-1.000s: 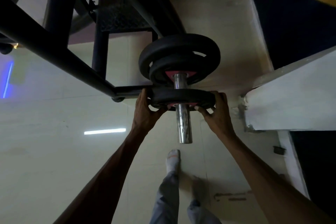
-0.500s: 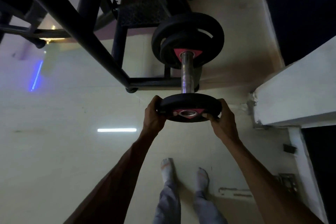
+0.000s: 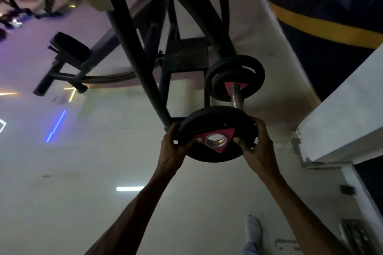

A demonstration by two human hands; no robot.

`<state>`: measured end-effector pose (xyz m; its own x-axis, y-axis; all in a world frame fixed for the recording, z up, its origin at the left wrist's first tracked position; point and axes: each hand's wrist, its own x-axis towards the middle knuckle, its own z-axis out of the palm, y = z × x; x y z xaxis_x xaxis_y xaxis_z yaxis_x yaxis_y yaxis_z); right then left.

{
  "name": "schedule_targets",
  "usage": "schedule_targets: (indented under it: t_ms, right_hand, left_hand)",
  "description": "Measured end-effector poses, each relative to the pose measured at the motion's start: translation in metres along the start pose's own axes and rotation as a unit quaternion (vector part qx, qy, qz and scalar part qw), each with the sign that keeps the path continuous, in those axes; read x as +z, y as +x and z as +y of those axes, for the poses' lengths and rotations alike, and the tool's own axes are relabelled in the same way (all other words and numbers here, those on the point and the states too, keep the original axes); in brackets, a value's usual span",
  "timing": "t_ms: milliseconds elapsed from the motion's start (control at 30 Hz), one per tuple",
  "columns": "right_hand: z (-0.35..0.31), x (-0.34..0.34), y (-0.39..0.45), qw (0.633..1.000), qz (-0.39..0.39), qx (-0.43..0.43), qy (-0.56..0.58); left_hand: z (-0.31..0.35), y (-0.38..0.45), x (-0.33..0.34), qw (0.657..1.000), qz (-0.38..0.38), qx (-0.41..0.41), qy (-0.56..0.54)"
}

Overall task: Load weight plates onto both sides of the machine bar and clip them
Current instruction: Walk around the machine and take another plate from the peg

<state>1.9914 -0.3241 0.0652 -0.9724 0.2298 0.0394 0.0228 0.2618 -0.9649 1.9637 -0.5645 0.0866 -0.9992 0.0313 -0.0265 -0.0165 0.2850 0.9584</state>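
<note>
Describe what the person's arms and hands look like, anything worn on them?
Both forearms are bare up to the bottom edge of the frame: no sleeves show. The left hand and right hand wear no gloves, and no watch, band or ring is visible on the wrists or fingers, though the light is dim.

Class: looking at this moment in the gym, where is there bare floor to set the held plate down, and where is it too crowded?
Free: the wide pale floor left of the left hand, below the black frame. Crowded: around the chrome bar with its loaded plates; the white ledge closes in beside the right hand. Both hands grip the held plate.
</note>
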Motion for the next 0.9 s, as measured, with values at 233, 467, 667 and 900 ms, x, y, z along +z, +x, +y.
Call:
schedule_targets:
  t_ms: [233, 467, 667, 900]
  right_hand:
    - [-0.133, 0.081, -0.064, 0.993, 0.042, -0.106, 0.03]
    - [-0.249, 0.136, -0.103, 0.98, 0.042, -0.184, 0.057]
    - [-0.318, 0.164, -0.121, 0.957, 0.027, -0.279, 0.07]
    - [-0.377, 0.194, -0.108, 0.94, -0.012, -0.328, 0.095]
  left_hand:
    - [0.076, -0.053, -0.146, 0.996, 0.032, 0.081, -0.032]
    - [0.144, -0.104, -0.255, 0.981, 0.074, 0.171, -0.06]
    - [0.175, -0.132, -0.319, 0.969, 0.112, 0.207, -0.081]
    - [0.211, -0.134, -0.369, 0.947, 0.181, 0.256, -0.072]
